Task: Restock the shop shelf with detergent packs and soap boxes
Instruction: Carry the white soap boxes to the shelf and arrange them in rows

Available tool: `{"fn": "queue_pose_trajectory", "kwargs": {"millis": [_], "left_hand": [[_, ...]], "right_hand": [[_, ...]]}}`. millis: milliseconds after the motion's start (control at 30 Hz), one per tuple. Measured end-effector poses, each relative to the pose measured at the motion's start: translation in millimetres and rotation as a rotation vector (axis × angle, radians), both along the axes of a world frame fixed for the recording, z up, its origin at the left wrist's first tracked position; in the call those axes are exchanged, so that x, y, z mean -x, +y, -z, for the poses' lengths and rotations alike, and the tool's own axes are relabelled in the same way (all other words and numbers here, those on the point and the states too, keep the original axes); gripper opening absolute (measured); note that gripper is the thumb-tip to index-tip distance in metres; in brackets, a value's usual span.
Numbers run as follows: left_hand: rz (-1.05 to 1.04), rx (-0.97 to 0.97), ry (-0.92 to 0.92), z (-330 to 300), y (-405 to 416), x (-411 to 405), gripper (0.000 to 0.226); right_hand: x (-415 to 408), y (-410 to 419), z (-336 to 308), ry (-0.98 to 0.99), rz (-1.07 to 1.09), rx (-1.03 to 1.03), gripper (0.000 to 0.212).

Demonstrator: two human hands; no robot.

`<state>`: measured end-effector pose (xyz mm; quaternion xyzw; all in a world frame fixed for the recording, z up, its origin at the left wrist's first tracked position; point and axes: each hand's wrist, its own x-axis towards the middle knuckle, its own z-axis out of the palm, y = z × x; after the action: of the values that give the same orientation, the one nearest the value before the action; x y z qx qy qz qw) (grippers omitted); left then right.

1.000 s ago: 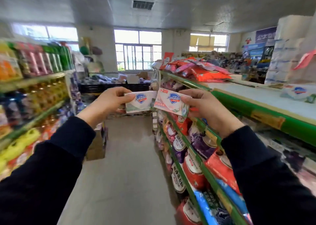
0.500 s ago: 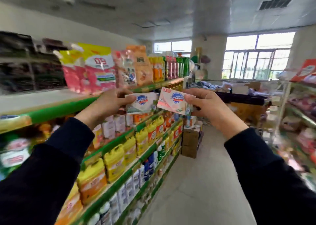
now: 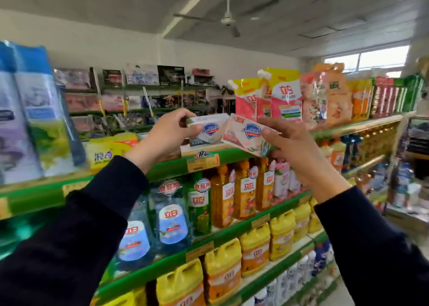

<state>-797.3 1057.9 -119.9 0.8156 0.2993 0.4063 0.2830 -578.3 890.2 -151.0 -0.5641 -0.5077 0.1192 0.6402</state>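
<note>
2 soap boxes are held up before the top shelf (image 3: 232, 153). The left hand (image 3: 162, 138) pinches the white box (image 3: 206, 129); the right hand (image 3: 292, 147) grips the pink box (image 3: 246, 135). Their near corners seem to touch. Detergent packs (image 3: 286, 96) stand behind.

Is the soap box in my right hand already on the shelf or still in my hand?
In hand: the right hand grips the soap box, tilted, above the top shelf.

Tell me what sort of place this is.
Most likely a small grocery or general shop: green-edged metal shelves carry rows of yellow plastic detergent jugs, with paper price tags on the rails, and more stocked racks behind.
</note>
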Motion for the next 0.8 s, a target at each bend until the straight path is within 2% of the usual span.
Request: {"fn": "queue_pose_trajectory", "kwargs": {"millis": [167,333,567,667,800], "left_hand": [[-0.058,-0.036,0.066,-11,29,9,0.024],[-0.157,-0.214,0.224,-12,63,-12,0.028],[-0.354,-0.314,0.414,-9,91,-41,0.034],[-0.445,-0.344,0.543,-7,95,-43,0.037],[-0.485,-0.342,0.770,-11,93,-38,0.052]], "right_hand": [[3,48,-2,0.023,-0.017,-0.065,0.024],[-25,87,0,0.055,0.028,-0.126,0.029],[-75,146,-1,-0.011,-0.005,-0.075,0.028],[-90,169,-3,-0.099,-0.008,-0.012,0.026],[-110,194,-7,-0.330,-0.014,0.071,0.030]]}}
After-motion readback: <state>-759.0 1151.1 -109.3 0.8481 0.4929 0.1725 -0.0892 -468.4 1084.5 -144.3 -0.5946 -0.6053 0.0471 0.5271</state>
